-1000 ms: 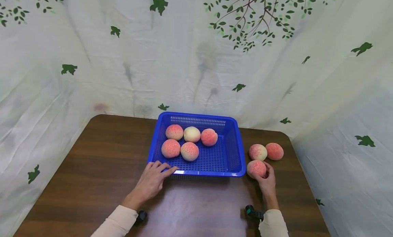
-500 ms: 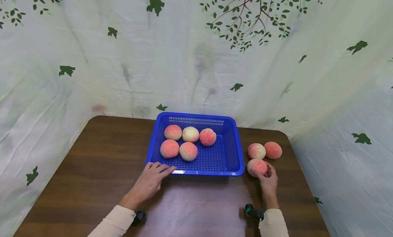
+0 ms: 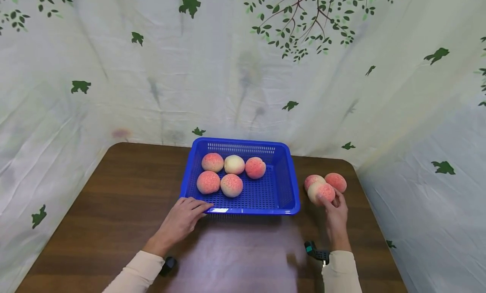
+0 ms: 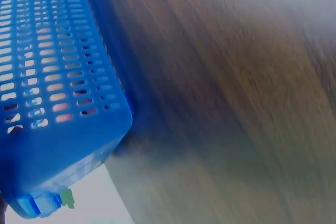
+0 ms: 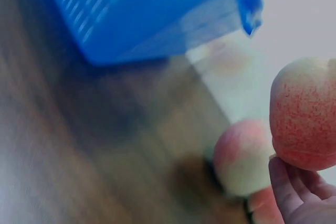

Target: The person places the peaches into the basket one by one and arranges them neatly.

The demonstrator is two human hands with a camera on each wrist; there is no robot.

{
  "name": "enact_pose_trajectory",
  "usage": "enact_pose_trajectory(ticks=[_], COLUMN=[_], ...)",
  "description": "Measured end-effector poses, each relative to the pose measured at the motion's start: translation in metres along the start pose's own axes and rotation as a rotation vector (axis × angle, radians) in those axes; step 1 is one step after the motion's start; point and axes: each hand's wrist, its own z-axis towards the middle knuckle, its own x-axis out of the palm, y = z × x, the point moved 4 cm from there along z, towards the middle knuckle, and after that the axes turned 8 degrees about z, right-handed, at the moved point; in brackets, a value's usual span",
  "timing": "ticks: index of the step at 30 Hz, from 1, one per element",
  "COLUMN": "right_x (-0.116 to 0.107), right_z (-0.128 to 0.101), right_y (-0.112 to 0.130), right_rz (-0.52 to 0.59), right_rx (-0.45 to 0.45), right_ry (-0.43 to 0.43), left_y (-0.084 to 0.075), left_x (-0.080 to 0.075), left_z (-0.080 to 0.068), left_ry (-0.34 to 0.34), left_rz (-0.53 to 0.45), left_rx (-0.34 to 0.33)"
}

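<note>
Peach (image 3: 322,192) in R hand's (image 3: 336,213) curled fingers; L hand (image 3: 181,219) flat, touching basket (image 3: 288,187) rim.

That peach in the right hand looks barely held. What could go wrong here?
The right hand holds the lifted peach mostly at its fingertips, so it might slip and knock the two peaches on the table; they could roll toward the nearby table edge. Carried low, it might clip the blue basket rim.

Peach (image 3: 322,192) now off the table (image 3: 114,192).
</note>
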Motion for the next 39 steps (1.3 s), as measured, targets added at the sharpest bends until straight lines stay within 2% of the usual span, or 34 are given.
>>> enact_pose_trajectory(ticks=[7,12,23,25,30,35,39], right_x=[0.018,0.035,0.086,0.096,0.118,0.136,0.147], right_z=[-0.003,-0.005,-0.006,-0.005,0.000,0.003,0.007], right_y=[0.016,0.029,0.035,0.034,0.026,0.015,0.006], right_rz=[0.118,0.168,0.123,0.114,0.012,-0.074,-0.125], right_rx=[-0.027,-0.064,-0.095,-0.094,-0.060,-0.008,-0.003], right_ry=[0.031,0.083,0.243,0.291,0.384,0.414,0.407], left_y=[0.003,0.002,0.002,0.002,0.003,0.004,0.005], left_x=[-0.004,-0.005,-0.002,-0.001,-0.002,-0.003,-0.003], left_z=[-0.002,-0.002,-0.003,-0.003,-0.002,-0.002,-0.002], left_ry=[-0.050,-0.011,0.033,0.030,0.000,-0.024,-0.032], left_rz=[-0.008,0.020,0.090,0.098,0.087,0.059,0.047], left_rx=[0.050,0.065,0.045,0.045,0.059,0.066,0.063])
